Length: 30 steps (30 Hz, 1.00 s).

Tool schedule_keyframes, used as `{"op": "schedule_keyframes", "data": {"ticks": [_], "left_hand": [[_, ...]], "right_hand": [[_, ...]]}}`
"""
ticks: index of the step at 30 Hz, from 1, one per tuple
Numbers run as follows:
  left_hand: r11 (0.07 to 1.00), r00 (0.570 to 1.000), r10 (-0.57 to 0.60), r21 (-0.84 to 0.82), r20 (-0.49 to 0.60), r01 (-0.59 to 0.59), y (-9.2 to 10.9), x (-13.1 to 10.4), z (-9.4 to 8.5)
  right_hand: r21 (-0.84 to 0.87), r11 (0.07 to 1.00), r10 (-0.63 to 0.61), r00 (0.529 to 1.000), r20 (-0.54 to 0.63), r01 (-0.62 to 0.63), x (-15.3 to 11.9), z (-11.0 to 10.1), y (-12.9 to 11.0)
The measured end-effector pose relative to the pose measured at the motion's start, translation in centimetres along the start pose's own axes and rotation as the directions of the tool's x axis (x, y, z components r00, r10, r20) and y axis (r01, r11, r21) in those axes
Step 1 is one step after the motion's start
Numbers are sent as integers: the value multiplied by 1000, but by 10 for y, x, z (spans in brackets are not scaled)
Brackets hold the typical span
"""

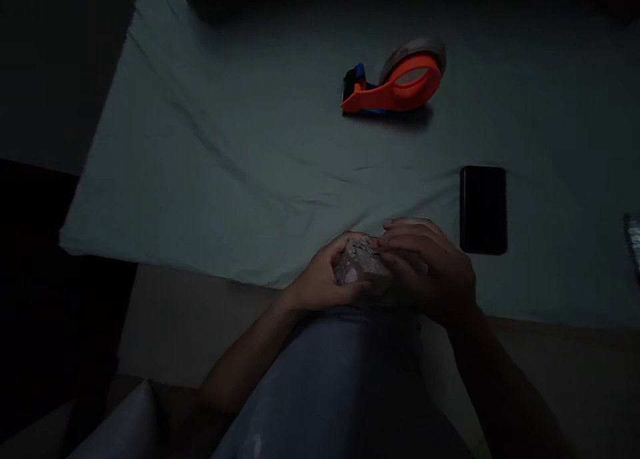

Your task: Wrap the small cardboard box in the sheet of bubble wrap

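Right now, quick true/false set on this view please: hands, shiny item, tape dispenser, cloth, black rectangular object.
1. The left hand and right hand both touch the shiny item. True.
2. The tape dispenser is in the right hand. False: it sits on the cloth, with neither hand on it.
3. The dispenser has orange and blue parts. True.
4. The black rectangular object lies left of both hands. False: it lies to their right.
5. The cloth is bright red. False: it looks pale green.

Orange-and-blue plastic tape dispenser (400, 89) is on the pale green cloth (225, 99), 12 o'clock from the crinkly shiny bundle (359, 262) between left hand (323, 275) and right hand (437, 265). Black rectangular box (483, 209)? Same cloth, bundle's 2 o'clock.
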<state>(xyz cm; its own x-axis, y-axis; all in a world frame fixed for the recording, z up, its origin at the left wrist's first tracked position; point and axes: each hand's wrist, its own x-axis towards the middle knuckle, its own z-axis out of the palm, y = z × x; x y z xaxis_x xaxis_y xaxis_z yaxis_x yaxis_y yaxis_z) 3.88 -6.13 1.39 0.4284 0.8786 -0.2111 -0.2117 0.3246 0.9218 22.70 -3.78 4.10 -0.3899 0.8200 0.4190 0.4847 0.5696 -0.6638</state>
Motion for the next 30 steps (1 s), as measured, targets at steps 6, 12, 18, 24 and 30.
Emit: {"op": "schedule_keyframes", "data": {"ticks": [6, 12, 18, 24, 30], "left_hand": [[998, 994, 46, -44, -103, -51, -4, 1, 0], [929, 988, -108, -365, -108, 61, -9, 0, 1], [942, 993, -117, -321, -35, 99, -3, -2, -5], [921, 987, 136, 379, -87, -93, 2, 16, -22], [549, 977, 214, 826, 10, -129, -5, 24, -48]], "right_hand": [[57, 998, -25, 998, 59, 21, 2, 6, -7], [-64, 995, -63, 986, 158, 74, -10, 13, -8], [-170, 970, -152, 980, 127, 173, -14, 19, -5], [-172, 982, -87, 996, -17, 83, -15, 9, 4], [-134, 990, 13, 984, -180, -38, -21, 2, 12]]}}
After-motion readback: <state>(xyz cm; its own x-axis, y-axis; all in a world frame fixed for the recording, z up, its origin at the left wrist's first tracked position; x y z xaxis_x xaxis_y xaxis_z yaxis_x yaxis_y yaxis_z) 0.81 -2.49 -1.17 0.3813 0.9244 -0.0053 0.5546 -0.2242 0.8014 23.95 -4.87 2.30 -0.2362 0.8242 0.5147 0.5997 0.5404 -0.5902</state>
